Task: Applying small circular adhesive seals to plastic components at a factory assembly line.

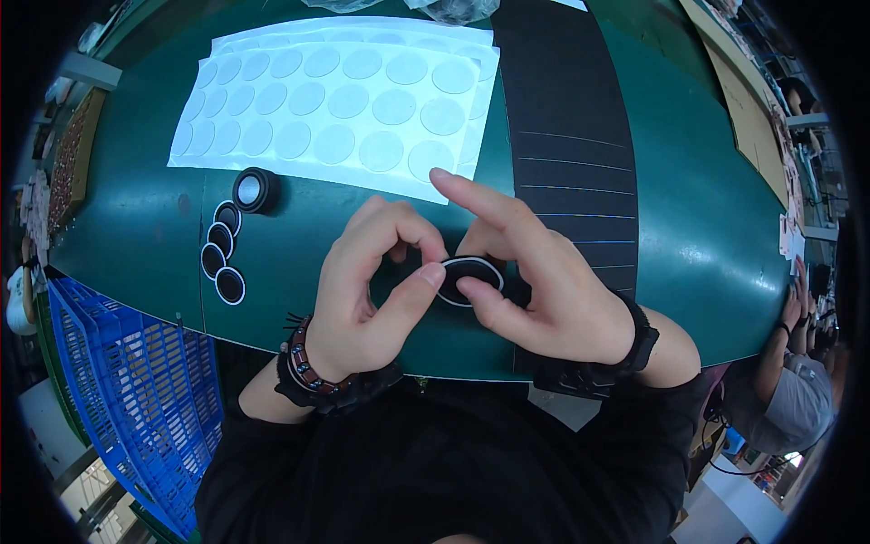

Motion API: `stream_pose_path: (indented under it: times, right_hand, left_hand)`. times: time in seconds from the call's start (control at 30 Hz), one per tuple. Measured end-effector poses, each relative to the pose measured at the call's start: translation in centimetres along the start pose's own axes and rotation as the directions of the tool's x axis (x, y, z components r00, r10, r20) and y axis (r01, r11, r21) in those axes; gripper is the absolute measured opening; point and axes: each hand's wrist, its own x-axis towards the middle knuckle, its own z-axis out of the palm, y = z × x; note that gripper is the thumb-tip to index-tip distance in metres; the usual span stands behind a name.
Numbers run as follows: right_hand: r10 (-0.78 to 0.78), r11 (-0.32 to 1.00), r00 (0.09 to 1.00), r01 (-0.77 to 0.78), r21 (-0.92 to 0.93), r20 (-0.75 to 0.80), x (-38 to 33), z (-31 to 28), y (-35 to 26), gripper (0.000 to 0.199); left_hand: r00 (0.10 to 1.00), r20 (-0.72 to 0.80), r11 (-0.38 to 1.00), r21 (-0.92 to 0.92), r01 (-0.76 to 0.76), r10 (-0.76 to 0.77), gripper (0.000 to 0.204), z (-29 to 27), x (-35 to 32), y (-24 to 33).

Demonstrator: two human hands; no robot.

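Between my two hands, above the green table, is a black disc with a white rim (470,268). My left hand (376,281) pinches the disc's left edge between thumb and forefinger. The thumb of my right hand (544,281) lies on its face, with fingers behind it partly hidden and the forefinger raised. To the left, several similar white-rimmed black discs (230,286) lie in an overlapping row. A round black part with a pale centre (256,190) sits just beyond them. Past my hands are white sheets of round stickers (349,100), stacked slightly askew.
A black strip with pale cross lines (571,163) runs along the table to the right of the sheets. Clear plastic (458,9) lies at the far edge. A blue plastic crate (136,399) stands below left. Another person in grey (802,399) is at far right.
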Motion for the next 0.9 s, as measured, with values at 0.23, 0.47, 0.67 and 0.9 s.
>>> stream_pose_path:
  times: [0.23, 0.47, 0.67, 0.9]
  right_hand:
    - [-0.005, 1.000, 1.000, 0.005, -0.009, -0.005, 0.13, 0.23, -0.28, 0.067]
    - [-0.039, 0.998, 0.998, 0.041, -0.042, 0.044, 0.25, 0.25, 0.12, 0.068]
    - [-0.052, 0.996, 0.999, 0.052, -0.069, 0.010, 0.29, 0.16, 0.04, 0.069]
    - [-0.069, 0.994, 0.998, 0.069, -0.080, 0.010, 0.16, 0.06, 0.02, 0.069]
  left_hand:
    - [0.999, -0.031, 0.999, -0.004, 0.032, -0.032, 0.005, -0.11, -0.23, 0.61]
    - [0.999, 0.030, 0.998, -0.060, -0.013, 0.015, 0.006, -0.61, -0.11, -0.12]
    - [0.999, 0.005, 0.999, -0.017, -0.031, 0.031, 0.008, -0.29, -0.08, -0.05]
    - [1.000, 0.022, 0.998, -0.057, -0.003, 0.004, 0.007, -0.40, -0.10, -0.13]
